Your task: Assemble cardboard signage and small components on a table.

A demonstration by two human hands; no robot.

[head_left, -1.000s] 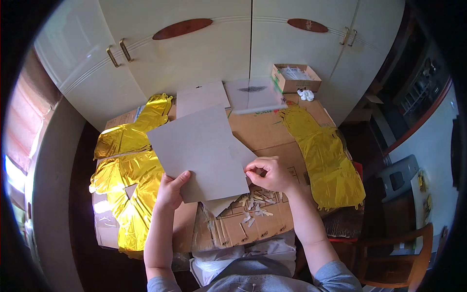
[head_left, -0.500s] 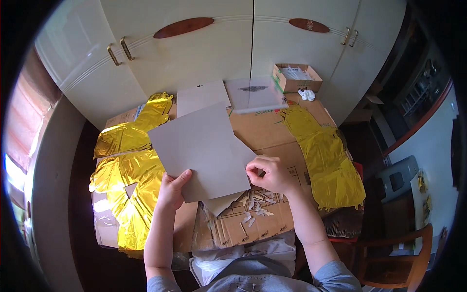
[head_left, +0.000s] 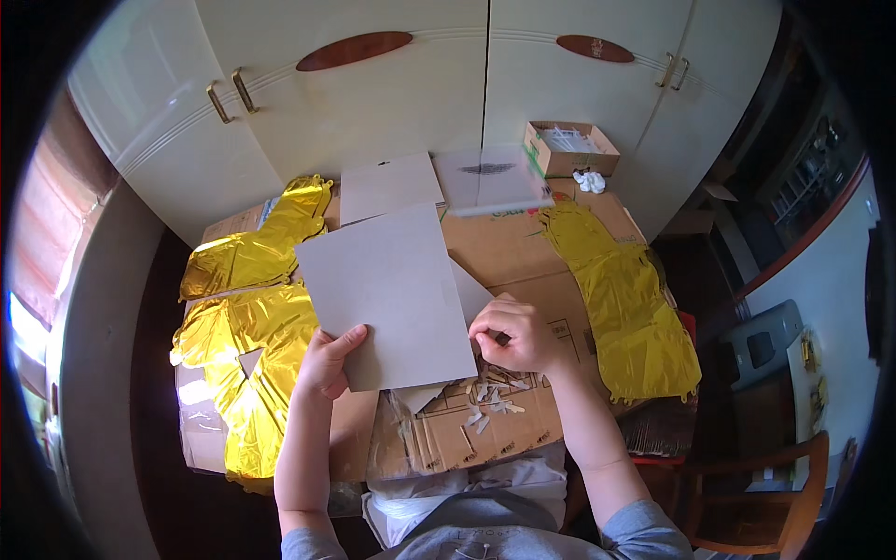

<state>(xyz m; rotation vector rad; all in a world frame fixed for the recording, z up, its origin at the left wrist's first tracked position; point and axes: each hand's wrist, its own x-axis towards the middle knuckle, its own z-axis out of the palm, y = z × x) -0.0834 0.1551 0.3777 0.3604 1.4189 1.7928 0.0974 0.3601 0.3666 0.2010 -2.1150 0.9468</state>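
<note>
Sheet [head_left: 387, 294] is held by the left hand [head_left: 327, 362].

Straight down from the wearer's head we look — grey shirt [head_left: 541, 543] at the lower edge, left hand [head_left: 329, 364] and right hand [head_left: 518, 336] near below, cabinet doors [head_left: 373, 107] facing us beyond — fisheye edges bending, the dim right probably too murky to read.

matt grey card sheet [head_left: 387, 299], glossy crinkled gold foil [head_left: 238, 257], smooth shiny cabinet doors [head_left: 392, 112]
</note>
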